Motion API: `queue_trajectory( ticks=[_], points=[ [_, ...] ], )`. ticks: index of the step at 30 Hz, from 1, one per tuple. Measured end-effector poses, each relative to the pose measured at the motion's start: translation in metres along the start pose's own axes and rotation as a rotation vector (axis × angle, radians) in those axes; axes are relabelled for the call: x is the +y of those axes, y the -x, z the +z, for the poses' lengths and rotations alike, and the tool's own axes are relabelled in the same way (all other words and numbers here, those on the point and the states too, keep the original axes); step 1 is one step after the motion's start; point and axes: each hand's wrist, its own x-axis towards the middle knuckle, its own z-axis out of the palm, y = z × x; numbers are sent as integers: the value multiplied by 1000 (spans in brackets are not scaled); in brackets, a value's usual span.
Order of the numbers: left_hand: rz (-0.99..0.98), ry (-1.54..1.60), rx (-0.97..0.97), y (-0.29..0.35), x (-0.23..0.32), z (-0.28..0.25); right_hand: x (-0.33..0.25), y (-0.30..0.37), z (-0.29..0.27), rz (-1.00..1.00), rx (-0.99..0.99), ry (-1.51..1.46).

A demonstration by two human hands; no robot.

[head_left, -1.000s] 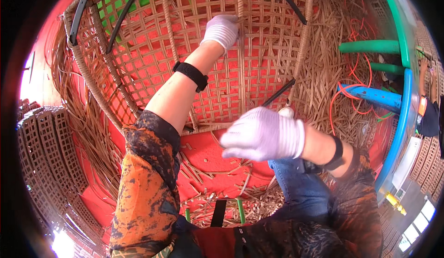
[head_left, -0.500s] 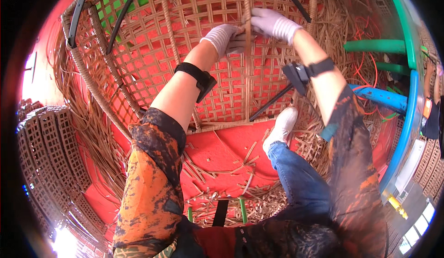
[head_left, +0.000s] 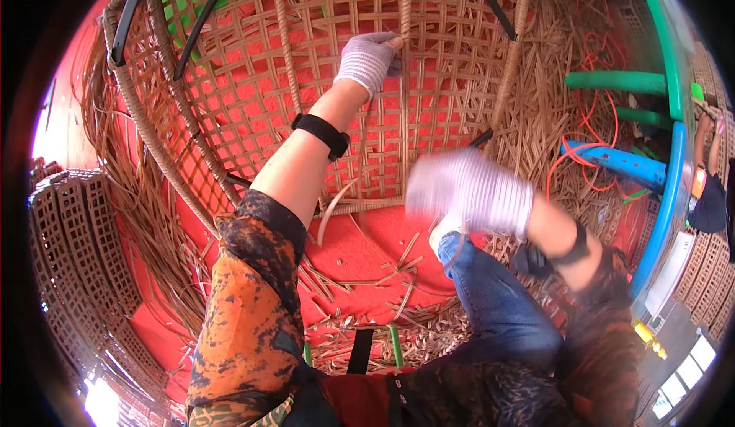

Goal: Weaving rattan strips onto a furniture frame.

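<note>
A large woven panel point(head_left: 452, 75) of brown flat strips, with an open lattice, stands in front of me. My left hand point(head_left: 368, 61), in a pale knitted glove, is closed with its fingertips against the panel's middle wrapped rib point(head_left: 406, 6). From under that hand hangs a thin brown weaving strip point(head_left: 361, 148), its pale curled end near the panel's lower edge. My right hand point(head_left: 471, 193), gloved alike, is smeared by motion. It is below and right of the left hand, in front of the panel's lower edge; whether its fingers hold anything is hidden.
Black bars point(head_left: 490, 2) brace the panel. Loose strips point(head_left: 145, 220) are heaped at left, and more scraps lie on the red floor point(head_left: 360, 247). Stacked woven panels point(head_left: 84, 251) stand far left. Green and blue tubular frame pieces point(head_left: 620, 159) are at right, with another person point(head_left: 708, 174) beyond.
My right hand has left the rib and swung down toward me. My left hand has stayed at the rib, moving slightly up. The strip now hangs to the left of the rib.
</note>
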Motion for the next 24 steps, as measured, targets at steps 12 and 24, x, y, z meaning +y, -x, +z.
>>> queue_trajectory(
  ticks=[12,24],
  points=[
    [-249,110,-93,-11,-12,7,133,-88,-100,676,246,-127],
    [-20,-28,13,1,-10,8,113,-35,-77,680,500,-205]
  ],
)
